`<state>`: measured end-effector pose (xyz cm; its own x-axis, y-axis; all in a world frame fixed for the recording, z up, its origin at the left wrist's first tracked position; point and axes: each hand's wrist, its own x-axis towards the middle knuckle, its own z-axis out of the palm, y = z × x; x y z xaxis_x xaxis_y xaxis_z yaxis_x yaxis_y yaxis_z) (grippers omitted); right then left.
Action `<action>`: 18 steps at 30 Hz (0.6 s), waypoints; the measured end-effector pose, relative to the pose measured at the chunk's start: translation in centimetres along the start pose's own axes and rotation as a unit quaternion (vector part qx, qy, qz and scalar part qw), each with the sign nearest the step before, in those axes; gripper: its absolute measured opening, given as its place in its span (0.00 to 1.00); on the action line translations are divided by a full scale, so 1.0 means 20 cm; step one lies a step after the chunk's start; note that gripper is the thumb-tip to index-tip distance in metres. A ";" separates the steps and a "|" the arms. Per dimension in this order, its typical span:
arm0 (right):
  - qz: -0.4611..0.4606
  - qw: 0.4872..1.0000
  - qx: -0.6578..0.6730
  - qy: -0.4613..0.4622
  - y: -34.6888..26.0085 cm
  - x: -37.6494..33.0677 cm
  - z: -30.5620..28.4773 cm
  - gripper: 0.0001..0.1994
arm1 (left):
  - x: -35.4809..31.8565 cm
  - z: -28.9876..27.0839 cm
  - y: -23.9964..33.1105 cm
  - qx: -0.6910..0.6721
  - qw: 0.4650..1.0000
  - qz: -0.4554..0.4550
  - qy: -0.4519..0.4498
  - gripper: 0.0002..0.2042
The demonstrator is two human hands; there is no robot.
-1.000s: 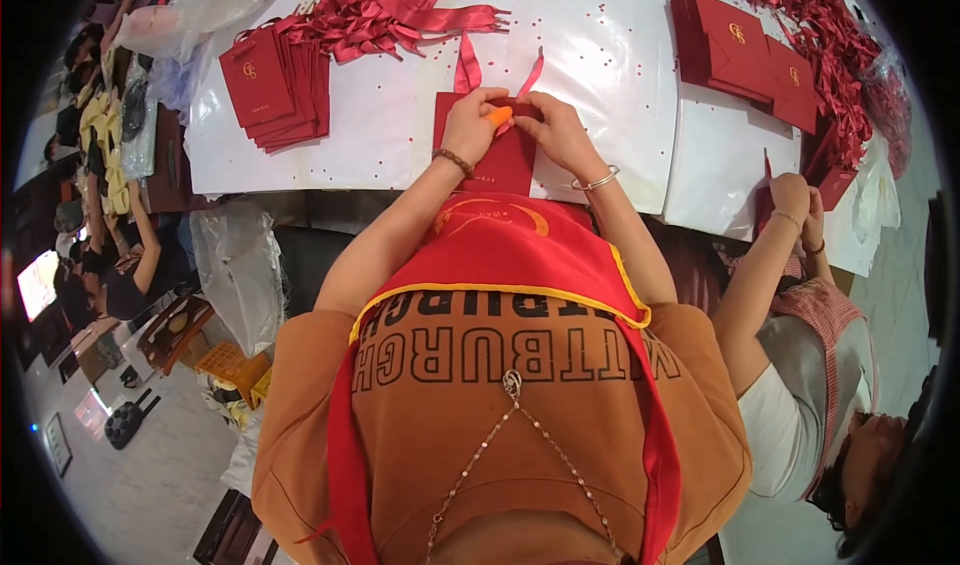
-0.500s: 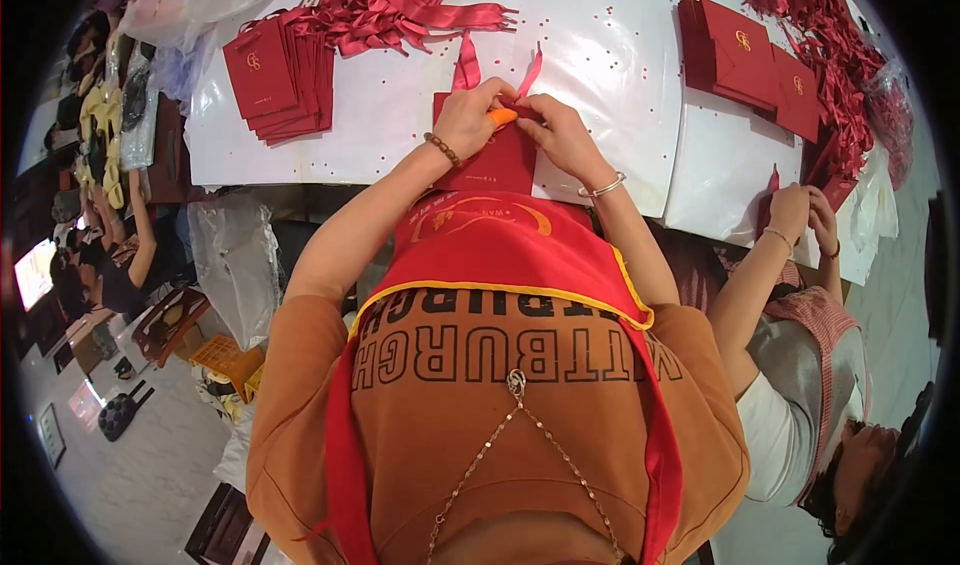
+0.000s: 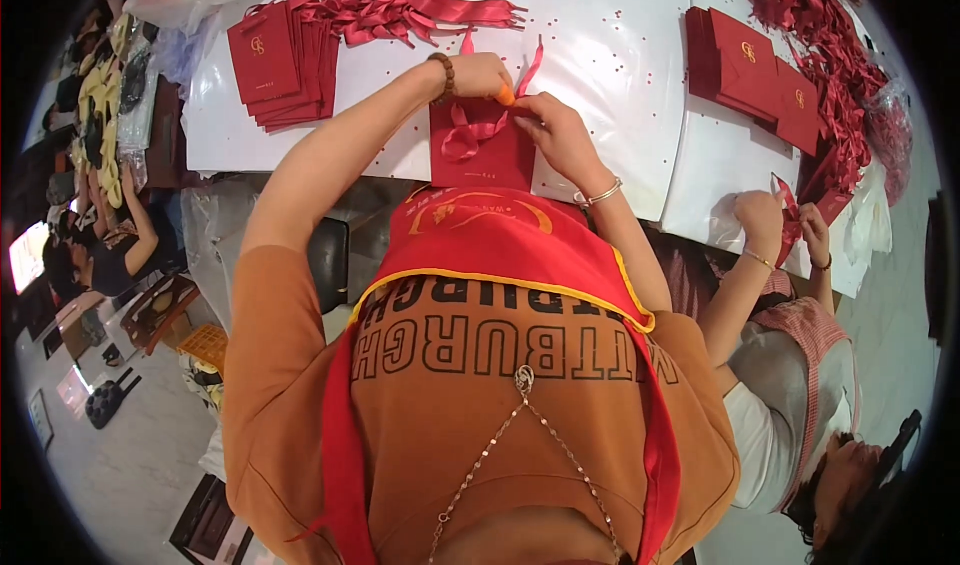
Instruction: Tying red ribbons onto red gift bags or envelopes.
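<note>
A flat dark-red paper gift bag (image 3: pixel 483 173) lies on the table in front of my body. Shiny red ribbon (image 3: pixel 461 141) forms a loop over its face, and one ribbon end (image 3: pixel 537 57) sticks up past its far edge. My left hand (image 3: pixel 478 77), with an orange cover on one finger, is closed on the ribbon near the bag's top; the wrist is bent and hides its fingertips. Close beside it, my right hand (image 3: pixel 557 133) pinches the ribbon between thumb and forefinger at the bag's upper right.
A stack of red bags (image 3: pixel 285 70) stands at the left, near a heap of cut ribbons (image 3: pixel 400 5). More red bags (image 3: pixel 735 65) and ribbons (image 3: pixel 815 75) lie at the right. A co-worker's hands (image 3: pixel 765 223) hold ribbon there. Red dots are scattered across the white table (image 3: pixel 610 65).
My left hand has moved away from me and turned at the wrist, its elbow swinging outward. A ribbon loop now shows on the bag. My right hand has barely moved.
</note>
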<state>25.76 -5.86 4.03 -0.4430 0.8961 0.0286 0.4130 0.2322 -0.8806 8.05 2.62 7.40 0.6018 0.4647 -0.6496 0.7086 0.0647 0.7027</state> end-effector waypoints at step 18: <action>0.009 1.000 0.007 0.017 0.02 -0.01 0.01 0.11 | -0.05 -0.03 -0.34 -0.023 0.899 -0.064 0.432 0.15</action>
<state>25.78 -5.95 3.58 -0.4087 0.9122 0.0287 0.4098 0.2115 -0.8873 2.33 2.18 3.44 -0.0096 0.9620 -0.2728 0.7234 0.1950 0.6623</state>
